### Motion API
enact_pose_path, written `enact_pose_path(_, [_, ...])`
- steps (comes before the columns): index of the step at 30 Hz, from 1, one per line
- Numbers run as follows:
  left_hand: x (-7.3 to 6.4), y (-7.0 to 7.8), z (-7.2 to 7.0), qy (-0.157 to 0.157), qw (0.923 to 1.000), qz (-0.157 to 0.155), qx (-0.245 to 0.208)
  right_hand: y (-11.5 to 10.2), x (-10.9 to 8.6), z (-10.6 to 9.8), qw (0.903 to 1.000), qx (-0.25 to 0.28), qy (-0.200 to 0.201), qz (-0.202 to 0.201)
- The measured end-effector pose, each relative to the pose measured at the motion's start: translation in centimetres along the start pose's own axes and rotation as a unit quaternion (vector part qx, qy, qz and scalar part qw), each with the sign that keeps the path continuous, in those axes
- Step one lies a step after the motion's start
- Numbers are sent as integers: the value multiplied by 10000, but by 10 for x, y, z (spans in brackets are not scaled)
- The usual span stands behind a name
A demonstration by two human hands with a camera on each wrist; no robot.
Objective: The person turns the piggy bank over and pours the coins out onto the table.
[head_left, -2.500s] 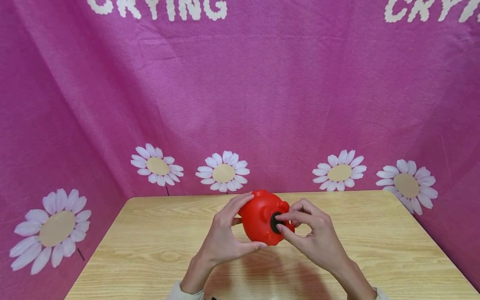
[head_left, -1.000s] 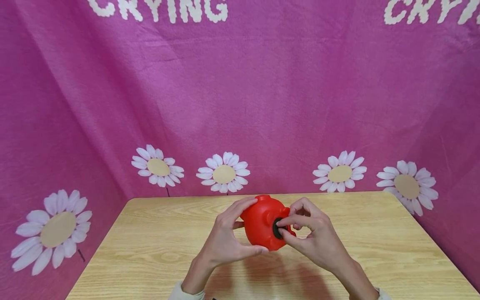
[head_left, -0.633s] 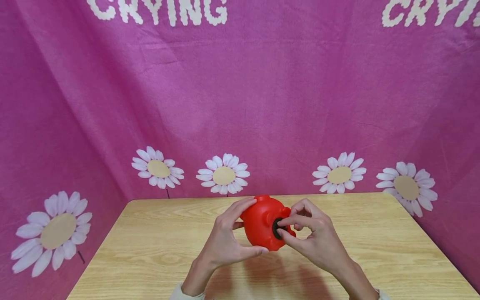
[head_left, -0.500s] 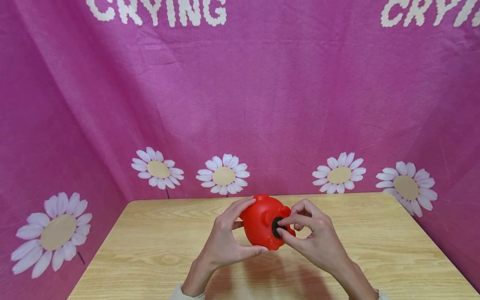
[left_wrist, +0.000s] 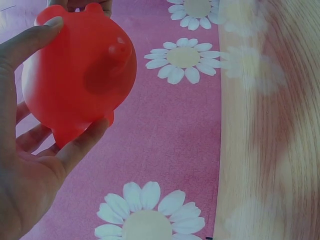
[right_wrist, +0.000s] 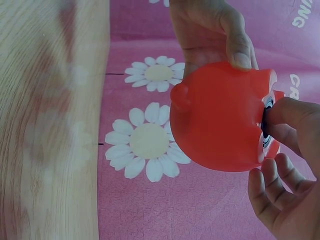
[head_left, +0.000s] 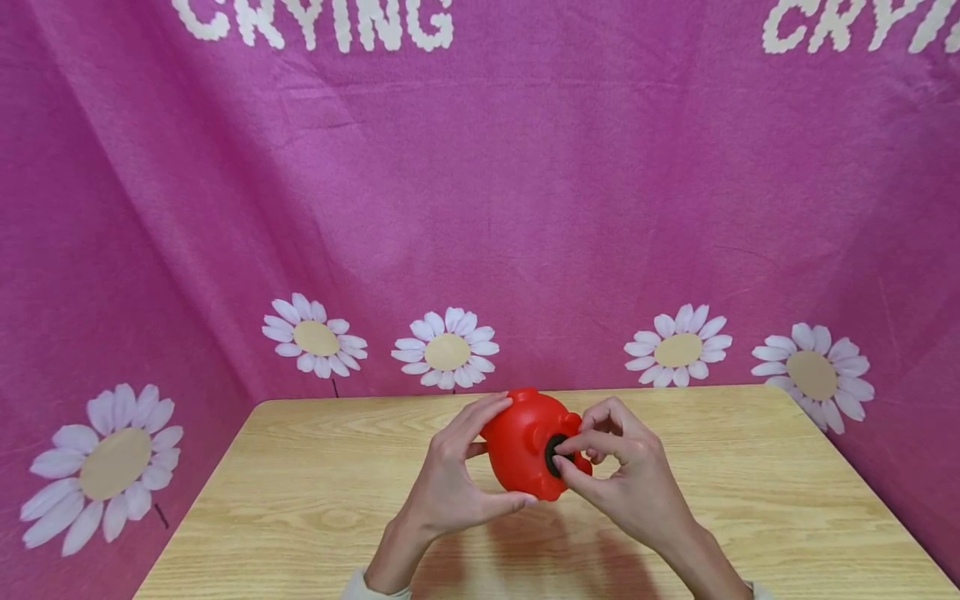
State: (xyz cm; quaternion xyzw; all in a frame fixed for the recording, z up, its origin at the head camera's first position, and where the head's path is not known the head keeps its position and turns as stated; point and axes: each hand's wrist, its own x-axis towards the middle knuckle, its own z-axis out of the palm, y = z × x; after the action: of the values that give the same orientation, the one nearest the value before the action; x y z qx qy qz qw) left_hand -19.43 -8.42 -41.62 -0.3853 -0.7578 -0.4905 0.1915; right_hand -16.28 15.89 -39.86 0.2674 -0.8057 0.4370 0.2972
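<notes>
A glossy red piggy bank, round with stubby feet, is held up over the table with its underside turned right. My left hand grips it from the left, thumb along the near side and fingers on the far side. Set in the underside is a round black stopper. Thumb and index finger of my right hand pinch at the stopper's middle, while the other fingers curl beside the feet. The left wrist view shows the bank's rounded body with a small knob. Fingertips partly cover the stopper in the right wrist view.
Below the hands lies a light wood-grain table, with their shadows on it. A pink cloth printed with daisies and white letters hangs behind the table and along both sides.
Compared with the oldest frame, the piggy bank sits slightly lower and farther right, both hands with it. Over the last half second hardly anything moves; the pinch at the stopper stays.
</notes>
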Motion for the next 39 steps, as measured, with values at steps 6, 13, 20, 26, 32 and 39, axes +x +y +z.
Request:
enact_pose_path(6, [0,1,0,-22,10000,-36,-15,0,1,1,9999,-72,32,-65])
enact_pose_path(13, [0,0,0,-37,10000,12,-52,1,2,1,9997,-85,58,-207])
enact_pose_path(20, [0,2,0,-32,10000,-4,-73,5,3,5,9978,-100,320,-581])
enact_pose_path(26, [0,2,-1,-43,9999,-57,-84,7,3,7,9951,-8,400,-905])
enact_pose_path(32, [1,3,-2,-59,9999,-103,-111,4,4,5,9964,-144,324,-770])
enact_pose_path(39, [0,3,-2,-64,9997,-143,-172,4,4,6,9963,-185,319,-779])
